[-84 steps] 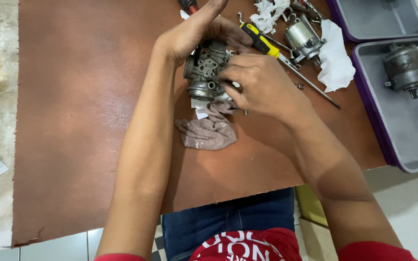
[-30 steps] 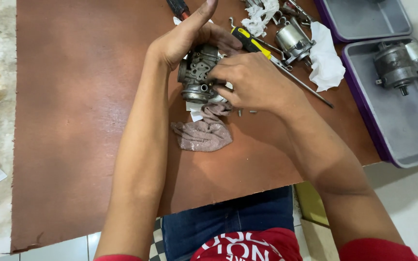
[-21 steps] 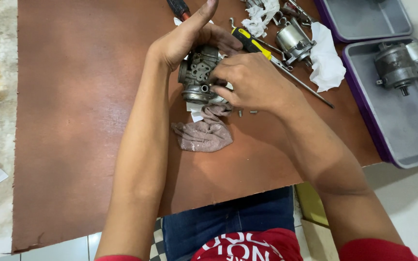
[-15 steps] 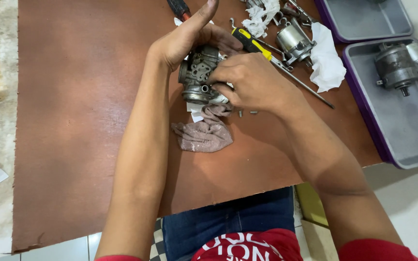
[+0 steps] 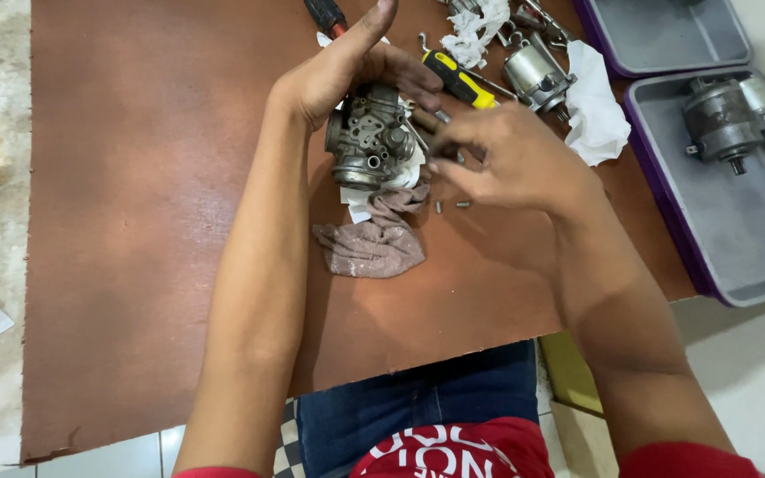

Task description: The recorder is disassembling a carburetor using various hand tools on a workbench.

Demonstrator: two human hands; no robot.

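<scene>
- The left hand [image 5: 347, 66] cups the grey metal carburettor [image 5: 372, 137] from behind, fingers curled over its top, steadying it just above the brown table [image 5: 135, 221].
- The right hand [image 5: 511, 159] has come off the carburettor, where it sat a moment ago, and now hovers just beside it, fingertips [image 5: 440, 150] drawn together as if pinching something small; what, cannot be told.
- That leaves the carburettor's face uncovered, so the fitting work on it looks paused.
- Two tiny metal pins [image 5: 452, 206] lie on the table below that hand, near the crumpled brownish rag [image 5: 369, 243].
- A yellow-handled screwdriver [image 5: 458, 78] rests behind.
</scene>
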